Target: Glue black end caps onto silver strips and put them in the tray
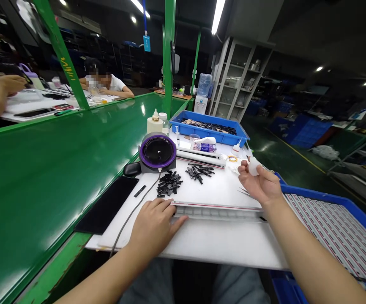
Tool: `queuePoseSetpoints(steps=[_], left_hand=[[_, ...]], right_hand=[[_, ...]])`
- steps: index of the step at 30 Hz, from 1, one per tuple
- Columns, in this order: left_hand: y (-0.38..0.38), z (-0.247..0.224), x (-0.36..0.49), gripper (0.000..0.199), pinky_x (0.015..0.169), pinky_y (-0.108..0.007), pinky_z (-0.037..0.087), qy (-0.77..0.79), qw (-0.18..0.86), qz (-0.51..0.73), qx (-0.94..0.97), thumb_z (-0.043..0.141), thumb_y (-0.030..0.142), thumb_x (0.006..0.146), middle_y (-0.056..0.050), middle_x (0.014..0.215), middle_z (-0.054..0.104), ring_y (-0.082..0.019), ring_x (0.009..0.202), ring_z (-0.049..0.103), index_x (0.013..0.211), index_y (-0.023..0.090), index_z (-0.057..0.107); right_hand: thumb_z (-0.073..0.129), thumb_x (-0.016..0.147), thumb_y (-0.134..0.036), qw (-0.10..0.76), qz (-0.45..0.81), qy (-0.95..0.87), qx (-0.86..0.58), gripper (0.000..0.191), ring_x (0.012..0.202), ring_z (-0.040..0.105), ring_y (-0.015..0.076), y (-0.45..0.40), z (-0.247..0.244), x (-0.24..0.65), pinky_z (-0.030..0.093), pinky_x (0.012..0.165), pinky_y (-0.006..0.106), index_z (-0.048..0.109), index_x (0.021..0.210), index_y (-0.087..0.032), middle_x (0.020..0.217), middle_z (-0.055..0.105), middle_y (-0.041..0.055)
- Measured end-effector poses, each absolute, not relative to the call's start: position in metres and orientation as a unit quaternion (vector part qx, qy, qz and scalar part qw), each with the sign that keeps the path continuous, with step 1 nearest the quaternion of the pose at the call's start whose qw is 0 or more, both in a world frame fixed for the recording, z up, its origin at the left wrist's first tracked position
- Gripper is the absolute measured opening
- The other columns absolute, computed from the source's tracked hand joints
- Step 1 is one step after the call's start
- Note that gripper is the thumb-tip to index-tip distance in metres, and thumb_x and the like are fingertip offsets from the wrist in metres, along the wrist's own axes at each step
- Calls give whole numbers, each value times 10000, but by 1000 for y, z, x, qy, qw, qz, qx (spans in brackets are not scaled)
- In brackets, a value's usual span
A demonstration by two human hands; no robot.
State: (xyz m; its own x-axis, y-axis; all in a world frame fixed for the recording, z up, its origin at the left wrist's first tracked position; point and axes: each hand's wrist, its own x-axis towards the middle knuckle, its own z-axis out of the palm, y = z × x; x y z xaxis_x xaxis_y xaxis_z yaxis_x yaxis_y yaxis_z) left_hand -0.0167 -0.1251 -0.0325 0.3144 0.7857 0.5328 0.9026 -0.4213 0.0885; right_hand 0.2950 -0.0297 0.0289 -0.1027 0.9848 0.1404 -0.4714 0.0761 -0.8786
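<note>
My left hand grips the left end of a long white strip with a red line, lying across the white work surface; its fingers are behind and its thumb in front. Raised above the strip's right end, my right hand pinches a small white rounded translucent piece, its exact kind unclear. Thin tweezers show beside the right palm. Behind the strip lie two heaps of small black pieces, one to the left and another farther right. A single black piece lies apart.
A round purple-rimmed device with a cable stands behind the heaps. Farther back are long white bars, bottles and a blue tray. A blue crate of strips is at right; a green conveyor runs left, with people beyond.
</note>
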Motion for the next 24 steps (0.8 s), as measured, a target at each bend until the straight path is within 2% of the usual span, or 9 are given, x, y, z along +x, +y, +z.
queuePoseSetpoints(steps=[2,4,8,12,17,21,23,24], left_hand=[[-125,-33,-17,316,803,-415,461,-523,115,-257,-804,559,460,875,-74,948,727,-266,922,623,759,188,671],[-124,-34,-18,307,799,-416,462,-522,121,-260,-803,563,456,873,-74,933,727,-268,921,624,776,189,677],[-124,-35,-20,278,787,-411,465,-514,139,-276,-800,589,433,857,-79,933,726,-269,915,625,782,185,688],[-124,-35,-20,256,770,-408,470,-507,156,-284,-798,606,412,844,-89,920,724,-273,904,631,776,181,693],[-124,-34,-21,253,762,-419,475,-504,159,-282,-800,599,409,844,-86,874,716,-280,887,634,753,188,682],[-123,-35,-21,254,753,-416,480,-495,172,-287,-801,591,414,847,-88,900,717,-279,891,634,773,191,687],[-122,-36,-22,259,756,-416,484,-492,179,-288,-802,585,419,851,-89,907,720,-281,901,633,785,192,691],[-121,-37,-22,263,762,-418,486,-491,183,-287,-802,582,422,852,-91,913,721,-283,908,633,792,192,692]], right_hand=[[701,697,-435,565,531,-510,-372,332,847,611,163,-14,24,303,507,710,299,622,979,-278,975,653,12],[662,718,-470,499,409,-611,-459,362,844,612,180,2,21,307,499,749,332,608,997,-246,962,655,33],[737,624,-336,416,284,-688,-522,310,769,587,192,26,11,304,470,760,346,620,868,-185,828,643,32],[680,653,-228,353,217,-722,-554,231,702,566,167,37,-4,294,458,718,313,605,867,-182,745,607,-9],[685,653,-142,283,177,-747,-575,286,769,616,188,35,-12,286,461,734,304,624,930,-176,833,672,32],[751,613,-169,269,155,-765,-565,492,893,632,220,20,9,297,465,813,322,621,1087,-191,985,690,66],[735,637,-192,286,129,-761,-567,470,962,615,225,11,27,319,441,876,328,635,1096,-205,1060,676,77],[710,667,-212,301,110,-750,-578,381,975,603,227,8,35,334,425,897,332,657,1044,-207,1061,673,80]])
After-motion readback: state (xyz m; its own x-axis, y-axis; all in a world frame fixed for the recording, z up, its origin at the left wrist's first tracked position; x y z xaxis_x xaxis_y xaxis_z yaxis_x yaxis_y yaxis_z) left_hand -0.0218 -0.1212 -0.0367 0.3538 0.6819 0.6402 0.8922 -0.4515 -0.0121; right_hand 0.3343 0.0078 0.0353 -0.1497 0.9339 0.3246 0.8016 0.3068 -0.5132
